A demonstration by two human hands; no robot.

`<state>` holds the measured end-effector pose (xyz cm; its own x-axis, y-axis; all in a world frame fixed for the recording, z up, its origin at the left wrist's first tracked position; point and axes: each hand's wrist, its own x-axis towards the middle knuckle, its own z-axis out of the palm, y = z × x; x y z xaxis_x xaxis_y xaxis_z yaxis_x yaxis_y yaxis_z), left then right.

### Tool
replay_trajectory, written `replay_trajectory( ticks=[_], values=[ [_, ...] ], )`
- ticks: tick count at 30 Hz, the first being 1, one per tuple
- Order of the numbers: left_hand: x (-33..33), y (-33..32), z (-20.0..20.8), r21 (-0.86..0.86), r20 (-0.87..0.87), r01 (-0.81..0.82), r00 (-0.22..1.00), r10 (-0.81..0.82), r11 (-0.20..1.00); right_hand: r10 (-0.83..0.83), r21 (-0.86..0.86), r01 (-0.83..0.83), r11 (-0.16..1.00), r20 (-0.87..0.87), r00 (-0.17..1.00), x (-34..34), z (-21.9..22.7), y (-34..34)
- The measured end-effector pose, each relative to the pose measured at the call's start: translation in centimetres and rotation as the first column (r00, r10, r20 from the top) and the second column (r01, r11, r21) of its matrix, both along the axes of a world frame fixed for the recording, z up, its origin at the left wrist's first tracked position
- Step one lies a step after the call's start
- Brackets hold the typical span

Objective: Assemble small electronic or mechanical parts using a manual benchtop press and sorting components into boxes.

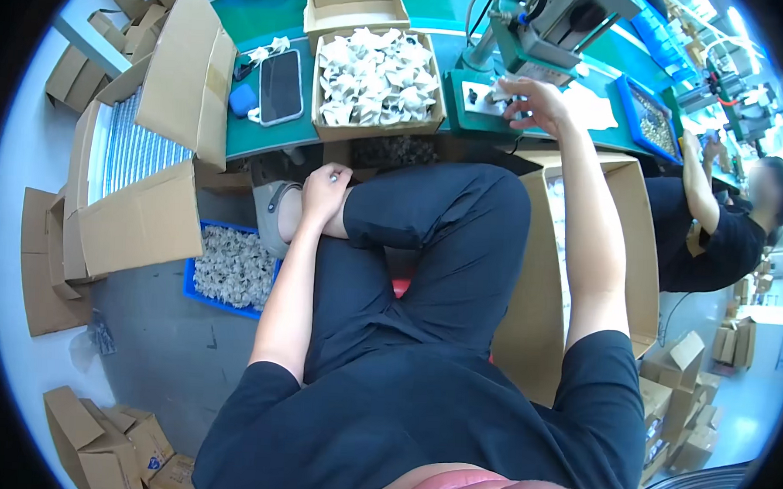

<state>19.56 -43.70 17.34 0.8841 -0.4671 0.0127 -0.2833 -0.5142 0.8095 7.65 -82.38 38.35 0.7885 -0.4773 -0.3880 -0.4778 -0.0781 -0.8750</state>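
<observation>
My right hand point(537, 104) reaches to the fixture block point(485, 109) under the green bench press point(540, 54). Its fingertips close on a small pale part point(500, 91) at the fixture, partly hidden by the fingers. Over my crossed ankle rests my left hand point(324, 193), its fingers curled. A small shiny bit shows between those fingers, too small to name. A cardboard box point(374, 132) heaped with white moulded parts point(377, 73) stands on the green bench, left of the press.
A phone point(281, 87) lies left of the parts box. Open cartons stand at my left point(139, 216) and right point(640, 247). A blue crate point(231, 308) of pale parts sits on the floor. At far right, a co-worker point(715, 232) works beside a blue tray point(626, 115).
</observation>
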Motion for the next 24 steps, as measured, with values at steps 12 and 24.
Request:
replay_trajectory(
  ticks=[12,24],
  values=[
    [4.7,-6.7,-3.0,0.297,-0.119,0.281,0.959,-0.257,0.912,-0.152,0.014,0.154,0.988,0.285,0.947,-3.0,-1.0,0.1],
    [8.5,-2.3,-5.9,0.255,-0.011,0.194,0.980,-0.197,0.947,-0.178,-0.260,0.035,0.965,-0.550,0.816,-48.3,-17.6,7.3]
  ],
)
